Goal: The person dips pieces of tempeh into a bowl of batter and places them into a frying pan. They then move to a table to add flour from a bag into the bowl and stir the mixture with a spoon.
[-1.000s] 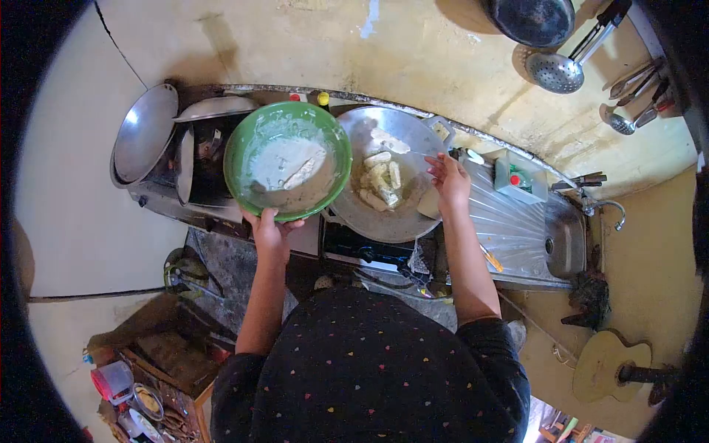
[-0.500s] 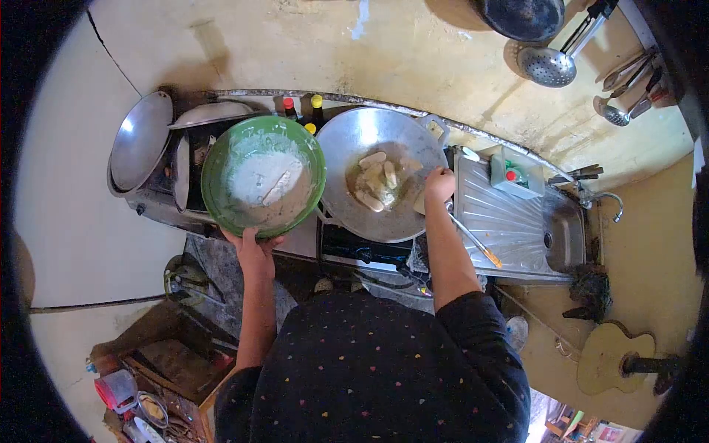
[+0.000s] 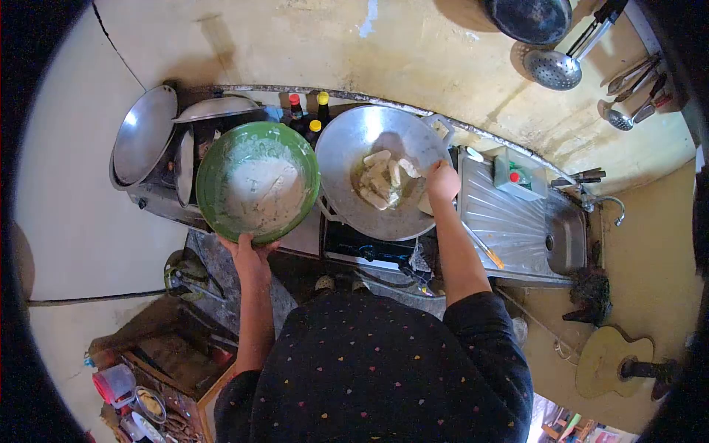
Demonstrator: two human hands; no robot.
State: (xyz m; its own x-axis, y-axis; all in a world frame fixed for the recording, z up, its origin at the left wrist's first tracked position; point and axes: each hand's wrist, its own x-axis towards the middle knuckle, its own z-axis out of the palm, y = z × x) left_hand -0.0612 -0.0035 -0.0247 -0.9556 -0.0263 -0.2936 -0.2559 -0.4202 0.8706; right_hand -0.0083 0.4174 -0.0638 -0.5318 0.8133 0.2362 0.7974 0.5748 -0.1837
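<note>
My left hand [image 3: 252, 255] grips the near rim of a green bowl [image 3: 312, 193], tilted toward me. White flour [image 3: 255, 181] covers its bottom, with a pale coated piece partly visible in it. To its right stands a large metal wok [image 3: 347, 210] on the stove. Several pale pieces [image 3: 378, 184] lie in oil at its middle. My right hand [image 3: 443, 182] is over the wok's right side with fingers drawn together; what they hold, if anything, is hidden. One white-coated piece [image 3: 408, 168] lies just left of those fingers. Below that hand extends a utensil handle [image 3: 493, 256] with an orange end.
Bottles [image 3: 296, 108] with red and yellow caps stand behind the bowl and wok. A steel sink [image 3: 567, 240] with a ribbed drainboard [image 3: 502, 214] lies to the right, holding a plastic container [image 3: 521, 173]. Metal pans [image 3: 144, 136] lean at left. A skimmer [image 3: 554, 70] hangs on the wall.
The bowl has shifted slightly left and down with my left hand. My right hand stays near the wok's right rim. The pieces in the wok look whiter and more closely bunched.
</note>
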